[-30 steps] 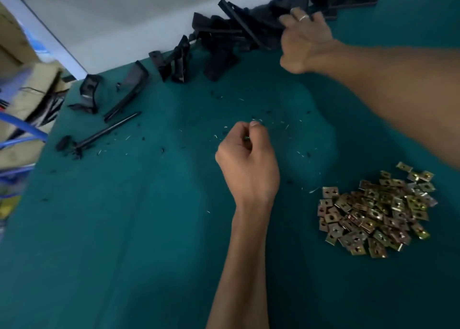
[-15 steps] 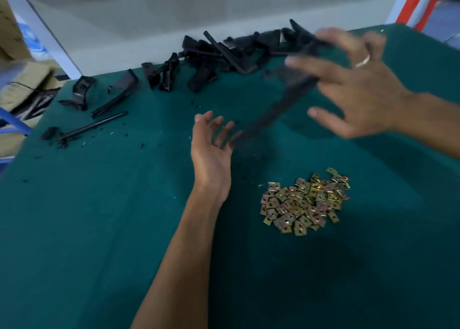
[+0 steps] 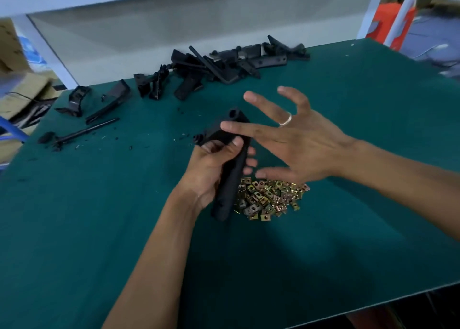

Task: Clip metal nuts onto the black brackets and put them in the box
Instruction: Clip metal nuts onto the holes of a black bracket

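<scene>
My left hand (image 3: 214, 164) grips a long black bracket (image 3: 230, 179) around its middle, holding it nearly upright over the green table. The bracket's top end with two round holes points away from me. My right hand (image 3: 293, 139) hovers just right of the bracket with fingers spread and straight, holding nothing; a ring sits on one finger. A heap of brass-coloured metal nuts (image 3: 270, 198) lies on the table right below both hands. More black brackets (image 3: 224, 62) are piled along the far edge.
The green table mat (image 3: 348, 229) ends at a front edge at lower right. Loose black brackets and a thin rod (image 3: 84, 132) lie at the far left. Cardboard boxes (image 3: 15, 87) stand off the table's left side. A white frame (image 3: 174, 30) runs behind.
My right hand brought a bracket from the far pile toward me and let go of it. My left hand opened, then closed around that bracket. The view tilted toward the nuts.
</scene>
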A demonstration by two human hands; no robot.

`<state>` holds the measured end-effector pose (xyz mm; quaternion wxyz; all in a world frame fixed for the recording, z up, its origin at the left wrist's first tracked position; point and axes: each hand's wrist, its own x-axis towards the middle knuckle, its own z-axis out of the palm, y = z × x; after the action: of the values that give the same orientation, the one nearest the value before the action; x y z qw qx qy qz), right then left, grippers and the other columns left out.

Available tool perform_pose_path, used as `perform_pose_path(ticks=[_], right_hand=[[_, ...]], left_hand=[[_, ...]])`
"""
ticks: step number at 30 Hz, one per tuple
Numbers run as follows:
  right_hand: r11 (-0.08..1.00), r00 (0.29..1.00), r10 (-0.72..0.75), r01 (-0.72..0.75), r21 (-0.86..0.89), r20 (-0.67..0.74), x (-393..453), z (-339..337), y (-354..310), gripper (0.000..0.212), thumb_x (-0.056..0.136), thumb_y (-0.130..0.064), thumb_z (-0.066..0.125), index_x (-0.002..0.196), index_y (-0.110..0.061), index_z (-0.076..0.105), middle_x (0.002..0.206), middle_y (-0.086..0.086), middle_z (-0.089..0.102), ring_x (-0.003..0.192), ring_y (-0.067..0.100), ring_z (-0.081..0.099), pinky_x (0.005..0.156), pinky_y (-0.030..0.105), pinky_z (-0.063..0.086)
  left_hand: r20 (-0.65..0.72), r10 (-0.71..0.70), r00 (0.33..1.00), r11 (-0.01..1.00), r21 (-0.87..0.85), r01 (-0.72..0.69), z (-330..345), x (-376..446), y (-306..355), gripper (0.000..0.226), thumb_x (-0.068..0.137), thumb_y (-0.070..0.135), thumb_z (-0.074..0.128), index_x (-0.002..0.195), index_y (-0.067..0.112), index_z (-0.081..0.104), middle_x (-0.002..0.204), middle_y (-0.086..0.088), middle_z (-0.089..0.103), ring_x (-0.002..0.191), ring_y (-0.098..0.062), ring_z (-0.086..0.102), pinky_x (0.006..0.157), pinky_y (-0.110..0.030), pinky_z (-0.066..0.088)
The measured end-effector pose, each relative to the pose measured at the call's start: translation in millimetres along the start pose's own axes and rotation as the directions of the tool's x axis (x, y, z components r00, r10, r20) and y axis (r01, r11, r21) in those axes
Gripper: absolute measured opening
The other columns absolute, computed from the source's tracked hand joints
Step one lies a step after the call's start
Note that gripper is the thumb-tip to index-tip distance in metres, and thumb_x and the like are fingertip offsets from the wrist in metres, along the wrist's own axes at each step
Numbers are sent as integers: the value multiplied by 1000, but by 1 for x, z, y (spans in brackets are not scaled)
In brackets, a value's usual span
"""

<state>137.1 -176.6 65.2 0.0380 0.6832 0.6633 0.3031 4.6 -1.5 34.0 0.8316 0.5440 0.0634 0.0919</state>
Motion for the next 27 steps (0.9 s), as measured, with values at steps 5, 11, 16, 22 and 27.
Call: perform_pose_path(ticks=[5, 11, 16, 22, 27], right_hand=[[937, 926, 343, -324, 134, -159, 2, 7, 18, 33, 103, -36, 51, 113, -16, 76, 151, -8, 55, 156, 24, 24, 114, 60, 15], [332, 612, 787, -530, 780, 81, -10, 23, 12, 10, 92, -10, 73, 94, -16, 81, 92, -4, 76, 91, 11, 70, 95, 42, 52], [356, 793, 382, -600, 717, 474, -1, 23, -24, 14, 86, -42, 76, 94, -30, 74, 94, -14, 66, 87, 2, 63, 85, 33, 55], [578, 801, 337, -590, 563, 494, 18, 28, -56, 24, 91, -51, 68, 94, -28, 68, 97, -13, 56, 90, 11, 54, 76, 41, 51], [537, 791, 357, -609, 584, 497, 19, 30, -63, 9, 94, -34, 69, 89, -29, 63, 94, -14, 57, 97, 15, 56, 79, 41, 50]], left_hand=[[-313, 92, 945, 989, 136, -52, -24, 5, 13, 21, 105, 22, 51, 102, 7, 65, 88, -3, 75, 76, -20, 74, 60, -31, 58], [-416, 493, 764, 424, 882, 206, -37, 7, 2, 42, 105, 45, 42, 79, 12, 51, 80, -8, 68, 65, -33, 57, 59, -43, 43], [-171, 555, 814, 17, 981, 195, -23, 6, -11, 40, 104, 50, 41, 81, 18, 38, 79, -18, 65, 68, -43, 58, 58, -39, 32], [-71, 540, 838, -125, 979, 163, -15, 4, -26, 34, 103, 45, 49, 87, 15, 56, 83, -13, 69, 71, -41, 63, 57, -36, 29], [-92, 529, 844, -143, 970, 195, -15, 5, -30, 35, 104, 44, 45, 91, 13, 55, 85, -13, 68, 76, -40, 63, 57, -36, 30]])
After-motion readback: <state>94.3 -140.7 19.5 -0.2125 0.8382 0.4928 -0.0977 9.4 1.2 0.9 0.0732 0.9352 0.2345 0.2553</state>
